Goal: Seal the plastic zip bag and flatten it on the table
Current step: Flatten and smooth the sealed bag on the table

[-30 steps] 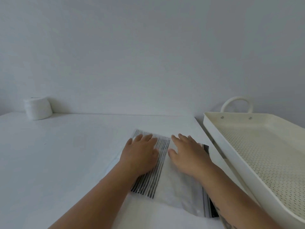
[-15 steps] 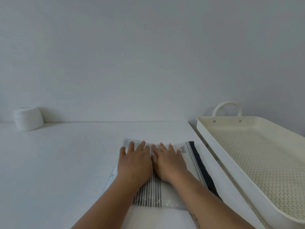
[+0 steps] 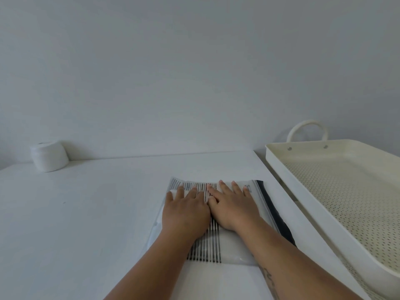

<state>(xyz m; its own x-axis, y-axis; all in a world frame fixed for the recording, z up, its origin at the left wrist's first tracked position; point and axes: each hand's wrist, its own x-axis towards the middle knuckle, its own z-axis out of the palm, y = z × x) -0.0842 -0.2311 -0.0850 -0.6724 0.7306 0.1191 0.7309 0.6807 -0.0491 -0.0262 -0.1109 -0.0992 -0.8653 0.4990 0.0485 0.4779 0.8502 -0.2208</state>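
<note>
We've got both palms down on the clear plastic zip bag (image 3: 229, 250), which lies flat near the right edge of the white bench (image 3: 86, 213), just short of the near edge, and this looks to us like the flattening stage of the job. Our left hand (image 3: 185, 213) is spread wide, fingers straight, pressing on the bag's left half; our right hand (image 3: 232, 207) sits just beside it, thumbs nearly touching, equally flat. Neither grip is closed on anything: these are open hands pushing down, not pinching. The dark zip strip (image 3: 275, 208) runs along the bag's right side, parallel to the bench's right edge, and it looks straight and even, so we'd judge the seal is probably done, though we can't confirm the track is fully shut from here. Inside, a folded white cloth with thin black stripes (image 3: 207, 245) shows through the glossy film; the plastic looks smooth, slightly crinkled at the near corner. What's left, in our view, is to press out any last air. Off the right edge sits a cream perforated metal tray with a looped handle (image 3: 281, 169), and at the far left corner a white paper roll (image 3: 48, 155), well apart.
</note>
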